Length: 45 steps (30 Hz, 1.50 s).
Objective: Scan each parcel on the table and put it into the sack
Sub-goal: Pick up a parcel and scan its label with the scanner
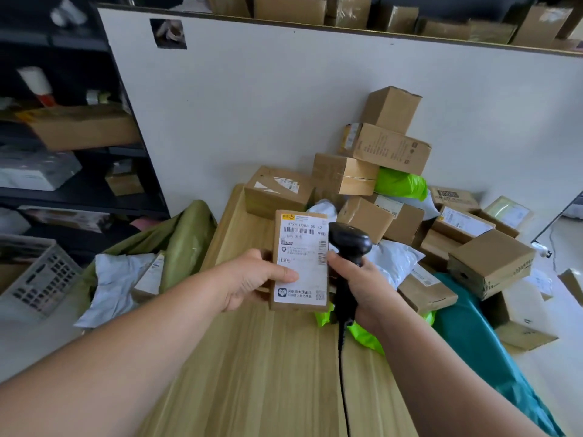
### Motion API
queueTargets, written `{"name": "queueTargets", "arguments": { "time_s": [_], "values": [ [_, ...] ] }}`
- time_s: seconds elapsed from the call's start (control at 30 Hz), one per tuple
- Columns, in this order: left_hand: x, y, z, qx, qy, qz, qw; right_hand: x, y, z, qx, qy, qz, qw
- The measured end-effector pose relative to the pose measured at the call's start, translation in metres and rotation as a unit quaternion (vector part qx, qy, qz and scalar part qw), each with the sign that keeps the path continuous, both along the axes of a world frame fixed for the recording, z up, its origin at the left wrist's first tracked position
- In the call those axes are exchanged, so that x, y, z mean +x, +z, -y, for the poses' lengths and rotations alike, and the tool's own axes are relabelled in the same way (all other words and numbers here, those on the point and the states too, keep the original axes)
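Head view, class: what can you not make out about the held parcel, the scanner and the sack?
All in the head view:
- held parcel: the label's small print is blurred; the thumb of the left hand covers one edge.
- scanner: its handle is hidden by the right hand; its cable is cut off by the bottom edge.
- sack: its depth is hidden by the white bag inside.

Held label-up in left grip (252,280): small brown carton (303,269). Clasped in right grip (362,288), just beside: black corded scanner (350,242). Left of both: open olive sack (186,241).
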<state>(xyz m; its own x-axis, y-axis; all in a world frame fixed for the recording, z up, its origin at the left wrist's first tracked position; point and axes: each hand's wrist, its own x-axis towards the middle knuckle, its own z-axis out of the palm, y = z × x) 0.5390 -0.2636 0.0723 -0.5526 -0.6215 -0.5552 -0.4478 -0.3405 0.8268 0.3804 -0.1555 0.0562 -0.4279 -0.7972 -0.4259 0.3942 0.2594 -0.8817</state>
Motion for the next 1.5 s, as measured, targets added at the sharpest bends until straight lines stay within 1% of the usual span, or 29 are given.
{"name": "queueTargets", "arguments": {
  "time_s": [0.07, 0.13, 0.27, 0.37, 0.47, 0.67, 0.9, 1.03, 1.23, 1.33, 1.5],
  "values": [
    [0.016, -0.004, 0.017, -0.018, 0.040, 0.001, 0.999, 0.011, 0.005, 0.012, 0.028, 0.011, -0.055, 0.998],
    [0.032, -0.009, 0.034, -0.034, 0.081, 0.009, 0.996, 0.018, 0.014, 0.018, 0.040, 0.029, -0.073, 0.996],
    [0.079, -0.019, 0.069, -0.065, 0.162, 0.022, 0.984, 0.053, 0.041, 0.044, 0.057, 0.107, -0.043, 0.992],
    [0.112, -0.022, 0.089, -0.092, 0.192, 0.042, 0.976, 0.081, 0.055, 0.071, 0.080, 0.163, -0.010, 0.983],
    [0.142, -0.028, 0.109, -0.104, 0.193, 0.049, 0.974, 0.110, 0.062, 0.099, 0.096, 0.193, 0.006, 0.976],
    [0.190, -0.044, 0.148, -0.095, 0.202, 0.037, 0.974, 0.160, 0.062, 0.147, 0.118, 0.231, 0.022, 0.965],
    [0.228, -0.073, 0.192, -0.081, 0.189, 0.009, 0.979, 0.202, 0.053, 0.192, 0.144, 0.231, 0.022, 0.962],
    [0.245, -0.092, 0.213, -0.075, 0.177, 0.016, 0.981, 0.218, 0.047, 0.211, 0.154, 0.235, 0.020, 0.959],
    [0.258, -0.118, 0.242, -0.070, 0.177, 0.058, 0.980, 0.234, 0.033, 0.237, 0.166, 0.225, 0.041, 0.959],
    [0.261, -0.132, 0.256, -0.067, 0.177, 0.088, 0.978, 0.234, 0.024, 0.246, 0.177, 0.219, 0.037, 0.959],
    [0.261, -0.157, 0.276, -0.100, 0.121, 0.201, 0.967, 0.227, 0.002, 0.257, 0.210, 0.200, 0.034, 0.957]
  ]
}}
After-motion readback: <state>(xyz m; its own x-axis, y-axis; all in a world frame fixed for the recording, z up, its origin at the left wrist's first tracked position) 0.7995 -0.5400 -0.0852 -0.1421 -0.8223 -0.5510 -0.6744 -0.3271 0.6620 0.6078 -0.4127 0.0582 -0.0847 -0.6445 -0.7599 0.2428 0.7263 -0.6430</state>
